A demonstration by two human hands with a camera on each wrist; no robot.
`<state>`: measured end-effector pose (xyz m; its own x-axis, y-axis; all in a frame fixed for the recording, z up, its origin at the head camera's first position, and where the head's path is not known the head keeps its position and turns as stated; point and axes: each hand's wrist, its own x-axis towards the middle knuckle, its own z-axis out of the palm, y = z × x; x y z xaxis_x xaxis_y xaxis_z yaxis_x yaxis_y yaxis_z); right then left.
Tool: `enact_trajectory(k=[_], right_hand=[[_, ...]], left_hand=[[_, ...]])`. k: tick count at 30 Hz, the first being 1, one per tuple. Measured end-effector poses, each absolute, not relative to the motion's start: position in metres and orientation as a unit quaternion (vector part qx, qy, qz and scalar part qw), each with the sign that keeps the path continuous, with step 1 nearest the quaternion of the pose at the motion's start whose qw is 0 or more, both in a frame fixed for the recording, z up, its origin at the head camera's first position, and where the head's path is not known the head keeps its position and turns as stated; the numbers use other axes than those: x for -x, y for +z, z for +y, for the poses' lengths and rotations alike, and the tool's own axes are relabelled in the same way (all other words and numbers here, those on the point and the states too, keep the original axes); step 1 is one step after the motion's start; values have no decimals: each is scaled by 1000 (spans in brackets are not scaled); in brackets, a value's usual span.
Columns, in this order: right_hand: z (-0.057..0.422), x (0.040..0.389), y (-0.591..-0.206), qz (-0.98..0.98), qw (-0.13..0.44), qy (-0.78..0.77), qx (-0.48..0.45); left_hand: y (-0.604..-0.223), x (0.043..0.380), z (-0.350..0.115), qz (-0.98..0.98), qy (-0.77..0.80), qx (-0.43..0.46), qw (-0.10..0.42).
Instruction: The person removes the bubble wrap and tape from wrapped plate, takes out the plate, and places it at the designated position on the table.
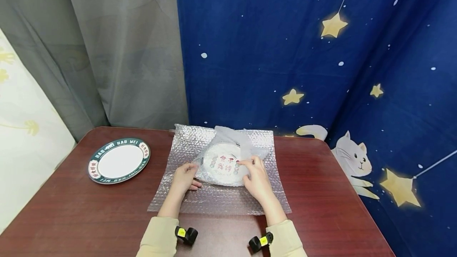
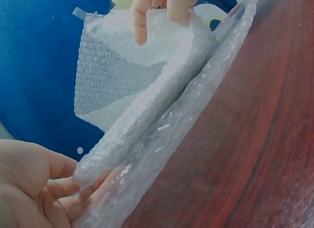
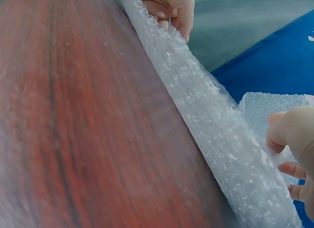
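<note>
A white plate with red lettering [image 1: 222, 153] sits under translucent bubble wrap [image 1: 228, 131], which is folded over it. Beneath it spreads a larger bubble wrap sheet [image 1: 210, 203]. My left hand [image 1: 185, 177] grips the left edge of the wrapped plate, thumb above and fingers below; in the left wrist view that hand [image 2: 37, 184] pinches the wrap's corner. My right hand [image 1: 258, 177] is at the right side, index finger and thumb extended and touching the wrap over the plate. In the right wrist view the right hand [image 3: 297, 142] is partly cut off by the frame.
An oval plate with a dark green lettered rim [image 1: 98, 175] lies at the left on the reddish-brown table [image 1: 321, 197]. Behind the table hang a grey curtain [image 1: 125, 50] and a blue star-patterned curtain [image 1: 250, 50]. Each sleeve's wrist carries a small black camera [image 1: 191, 235].
</note>
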<state>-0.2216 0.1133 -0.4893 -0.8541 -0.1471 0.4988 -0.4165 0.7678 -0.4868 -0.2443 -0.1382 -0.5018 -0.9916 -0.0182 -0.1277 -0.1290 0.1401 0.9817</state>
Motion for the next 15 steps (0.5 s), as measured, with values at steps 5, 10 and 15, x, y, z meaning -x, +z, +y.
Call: enact_trajectory(k=[5, 10, 15], right_hand=[[114, 222, -488, -923, 217, 289, -132], [114, 221, -486, -931, 199, 294, -85], [116, 221, -486, -931, 207, 298, -43]], left_hand=[[-503, 245, -139, 743, 666, 58, 42], [-504, 246, -138, 742, 666, 64, 43], [-504, 246, -139, 738, 671, 59, 51]])
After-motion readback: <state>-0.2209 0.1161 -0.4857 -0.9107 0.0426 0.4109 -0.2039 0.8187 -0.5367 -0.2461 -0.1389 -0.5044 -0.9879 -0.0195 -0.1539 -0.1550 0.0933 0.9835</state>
